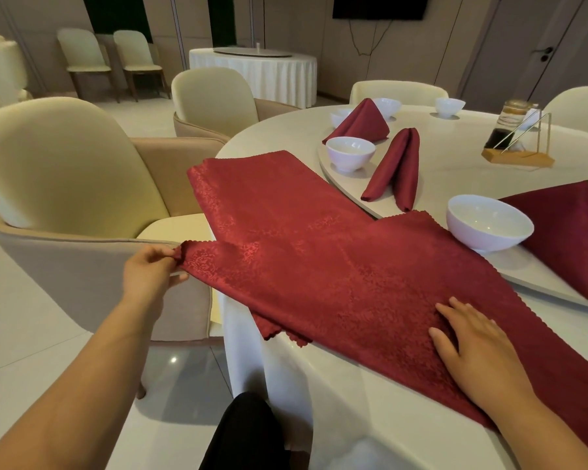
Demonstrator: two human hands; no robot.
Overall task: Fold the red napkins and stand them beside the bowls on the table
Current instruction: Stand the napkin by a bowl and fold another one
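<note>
**Pinching a napkin corner at the tabletop's near edge**

The left hand (150,269) pinches the scalloped left corner of an unfolded red napkin (336,283) between thumb and curled fingers, holding it just off the near-left edge of the tabletop (448,157). The right hand (472,347) lies palm down on the same napkin at the near right, fingers straight and spread. The napkin lies over a lower red cloth (262,188) that reaches far left. Just beyond it sits a white bowl (489,222), with a folded napkin (567,232) to its right. Farther off, a second bowl (350,152) has a tall folded napkin (394,167) beside it. A cream armchair (65,171) stands on the left.
</note>
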